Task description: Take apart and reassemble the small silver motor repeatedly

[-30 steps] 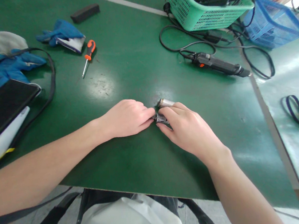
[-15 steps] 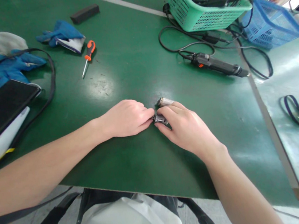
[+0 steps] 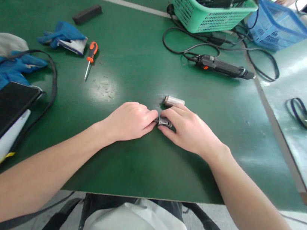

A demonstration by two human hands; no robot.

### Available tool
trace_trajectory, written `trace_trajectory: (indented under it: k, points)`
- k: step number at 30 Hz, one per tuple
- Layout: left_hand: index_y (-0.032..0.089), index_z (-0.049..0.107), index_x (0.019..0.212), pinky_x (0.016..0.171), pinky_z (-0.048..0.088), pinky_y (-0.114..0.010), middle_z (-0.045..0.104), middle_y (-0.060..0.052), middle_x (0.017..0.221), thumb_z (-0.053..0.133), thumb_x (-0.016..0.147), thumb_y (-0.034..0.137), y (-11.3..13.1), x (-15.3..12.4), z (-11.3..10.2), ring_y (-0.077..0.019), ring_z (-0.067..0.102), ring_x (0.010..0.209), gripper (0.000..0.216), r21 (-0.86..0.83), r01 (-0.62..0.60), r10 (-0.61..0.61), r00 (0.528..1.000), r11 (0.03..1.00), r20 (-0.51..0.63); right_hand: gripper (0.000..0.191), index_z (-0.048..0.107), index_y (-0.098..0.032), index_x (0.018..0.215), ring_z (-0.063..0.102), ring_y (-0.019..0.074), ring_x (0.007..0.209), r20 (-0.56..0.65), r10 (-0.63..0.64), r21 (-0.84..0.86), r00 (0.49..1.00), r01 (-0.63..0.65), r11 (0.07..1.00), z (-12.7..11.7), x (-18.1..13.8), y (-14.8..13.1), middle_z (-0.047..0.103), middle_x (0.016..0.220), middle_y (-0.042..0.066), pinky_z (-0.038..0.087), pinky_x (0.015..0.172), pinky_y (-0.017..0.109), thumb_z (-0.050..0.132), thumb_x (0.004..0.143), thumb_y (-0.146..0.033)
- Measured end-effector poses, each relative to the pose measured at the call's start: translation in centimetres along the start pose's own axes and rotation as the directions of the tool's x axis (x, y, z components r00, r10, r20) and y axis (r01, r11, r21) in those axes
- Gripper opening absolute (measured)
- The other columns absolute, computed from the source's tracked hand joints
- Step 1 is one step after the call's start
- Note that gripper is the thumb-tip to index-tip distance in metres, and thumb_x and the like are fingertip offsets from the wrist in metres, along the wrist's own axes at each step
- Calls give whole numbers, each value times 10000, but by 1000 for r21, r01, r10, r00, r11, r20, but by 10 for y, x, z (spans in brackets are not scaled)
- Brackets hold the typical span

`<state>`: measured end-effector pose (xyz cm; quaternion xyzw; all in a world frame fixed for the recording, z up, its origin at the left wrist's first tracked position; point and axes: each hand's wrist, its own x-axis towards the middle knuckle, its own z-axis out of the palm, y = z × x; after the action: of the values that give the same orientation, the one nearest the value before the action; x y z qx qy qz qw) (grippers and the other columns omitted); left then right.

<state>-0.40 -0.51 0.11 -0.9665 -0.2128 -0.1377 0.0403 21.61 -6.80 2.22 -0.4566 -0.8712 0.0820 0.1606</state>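
Observation:
Between my two hands, low over the green table (image 3: pixel 136 158), is a small dark grey metal part (image 3: pixel 164 122), its ends hidden by fingers. My left hand (image 3: pixel 133 120) is closed, thumb and forefinger pinching the part's left end. My right hand (image 3: pixel 187 127) is closed too, with thumb and fingers around the right side of the same part. A silvery cylinder (image 3: pixel 174 101), like a small motor body, lies on the table just beyond my right fingers. What kind of part I hold is too small to tell.
An orange-handled screwdriver (image 3: pixel 93 53), blue gloves (image 3: pixel 65 34) and a dark block (image 3: pixel 87 14) lie at the back left. A corded electric screwdriver (image 3: pixel 222 68) lies right, before a green basket (image 3: pixel 214 18) of parts and a blue basket (image 3: pixel 277 25). Another person's hands show behind.
My right hand has shifted slightly away from the silvery cylinder, which now lies more exposed beyond the fingers. My left hand stays nearly still. The other person's hand has moved a little.

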Motion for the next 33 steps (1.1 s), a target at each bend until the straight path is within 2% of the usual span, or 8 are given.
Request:
trace_trajectory:
  k: [13, 19, 25, 33]
  points:
    - [179, 636, 846, 632, 467, -319, 688, -53, 725, 445, 1046, 328, 0, 1, -1, -192, 649, 644, 314, 7, 11, -12, 999, 1000, 35, 62, 600, -198, 1038, 615, 296, 998, -5, -25, 14, 1000, 25, 1000, 2, 0, 2, 690, 991, 110, 545, 900, 436, 585, 1003, -247]
    - [176, 634, 811, 614, 453, -329, 672, -59, 701, 440, 1044, 301, 1, 1, -2, -201, 635, 620, 329, -46, 6, -6, 1000, 999, -2, 73, 598, -210, 1067, 620, 298, 1029, -3, -17, 29, 1000, 17, 999, 1, 1, 2, 694, 1016, 106, 546, 925, 453, 578, 1005, -244]
    - [172, 638, 858, 620, 460, -326, 683, -66, 734, 422, 1055, 321, 2, 1, -2, -205, 653, 647, 328, -6, 25, -24, 998, 1000, 52, 91, 603, -201, 1071, 632, 280, 974, -1, -9, 22, 1000, 9, 1000, 4, 0, 3, 682, 988, 99, 545, 880, 428, 564, 1014, -261]
    - [162, 649, 910, 592, 438, -331, 691, -73, 741, 410, 1056, 314, 3, 1, -1, -223, 667, 645, 319, 4, 39, -40, 998, 999, 53, 134, 639, -202, 1087, 668, 275, 953, -27, -25, 19, 999, 25, 1000, 4, 0, 7, 711, 1008, 98, 551, 852, 413, 584, 1013, -300]
